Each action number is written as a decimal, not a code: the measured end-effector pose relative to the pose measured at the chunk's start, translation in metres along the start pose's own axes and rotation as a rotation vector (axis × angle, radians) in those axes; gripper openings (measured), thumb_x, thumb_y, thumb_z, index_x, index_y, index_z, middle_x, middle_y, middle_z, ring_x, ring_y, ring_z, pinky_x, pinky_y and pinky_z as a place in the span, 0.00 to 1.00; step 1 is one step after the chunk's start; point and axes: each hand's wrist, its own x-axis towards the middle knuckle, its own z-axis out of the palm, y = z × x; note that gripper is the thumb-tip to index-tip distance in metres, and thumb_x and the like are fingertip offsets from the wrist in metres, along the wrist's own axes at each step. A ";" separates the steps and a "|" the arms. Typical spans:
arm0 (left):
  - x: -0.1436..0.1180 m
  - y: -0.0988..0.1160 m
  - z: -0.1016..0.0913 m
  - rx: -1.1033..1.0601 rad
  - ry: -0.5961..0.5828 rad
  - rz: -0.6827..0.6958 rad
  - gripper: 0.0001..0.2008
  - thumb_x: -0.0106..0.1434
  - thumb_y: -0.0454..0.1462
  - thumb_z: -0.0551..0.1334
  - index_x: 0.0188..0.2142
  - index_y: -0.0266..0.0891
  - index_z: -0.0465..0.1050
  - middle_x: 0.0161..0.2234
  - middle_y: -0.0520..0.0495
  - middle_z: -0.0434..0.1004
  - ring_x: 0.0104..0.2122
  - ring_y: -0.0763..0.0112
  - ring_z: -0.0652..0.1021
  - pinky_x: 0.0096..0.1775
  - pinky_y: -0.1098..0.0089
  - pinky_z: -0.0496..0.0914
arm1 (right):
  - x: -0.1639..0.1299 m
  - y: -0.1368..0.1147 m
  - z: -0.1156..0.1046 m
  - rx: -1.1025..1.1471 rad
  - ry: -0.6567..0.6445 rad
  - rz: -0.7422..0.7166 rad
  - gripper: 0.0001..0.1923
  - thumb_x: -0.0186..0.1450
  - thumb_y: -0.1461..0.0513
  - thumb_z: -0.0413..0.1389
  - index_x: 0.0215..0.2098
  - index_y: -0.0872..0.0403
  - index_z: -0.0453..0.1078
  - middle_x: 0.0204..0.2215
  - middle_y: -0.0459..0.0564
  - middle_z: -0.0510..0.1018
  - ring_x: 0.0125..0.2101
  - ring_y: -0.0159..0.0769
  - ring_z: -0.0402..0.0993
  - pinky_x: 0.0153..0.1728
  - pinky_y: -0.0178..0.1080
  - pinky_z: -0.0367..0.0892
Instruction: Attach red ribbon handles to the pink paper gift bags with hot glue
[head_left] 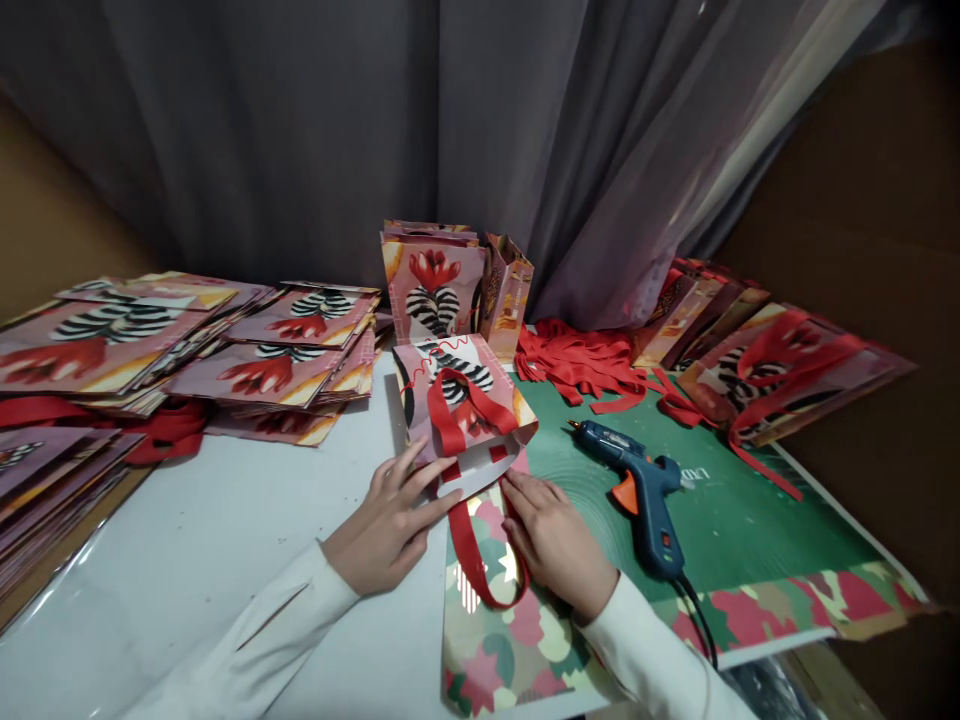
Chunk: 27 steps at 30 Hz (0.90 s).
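Note:
A printed paper gift bag (491,385) lies on the table in front of me, its mouth toward me, with a zebra-stripe and red flower print. One red ribbon handle (448,425) lies over its front; another red ribbon loop (469,560) hangs from the mouth toward me. My left hand (394,520) rests at the left of the mouth, fingers stretched and spread over the rim and ribbon. At the right corner of the rim, my right hand (551,535) has its fingers closed on the bag's edge, the fingertips partly hidden.
A blue glue gun (637,485) lies on the green mat (720,510) at right, its cord running toward me. Behind it sits a pile of red ribbons (577,360). Stacked flat bags (285,365) stand left; upright bags (435,290) are at the back; handled bags (780,370) lie right.

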 end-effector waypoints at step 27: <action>0.000 0.000 -0.001 0.007 -0.007 -0.006 0.34 0.57 0.28 0.56 0.63 0.49 0.59 0.65 0.43 0.54 0.67 0.40 0.45 0.57 0.39 0.58 | -0.077 0.091 -0.041 0.086 0.241 1.011 0.32 0.57 0.39 0.54 0.37 0.60 0.69 0.30 0.63 0.76 0.33 0.54 0.75 0.33 0.48 0.67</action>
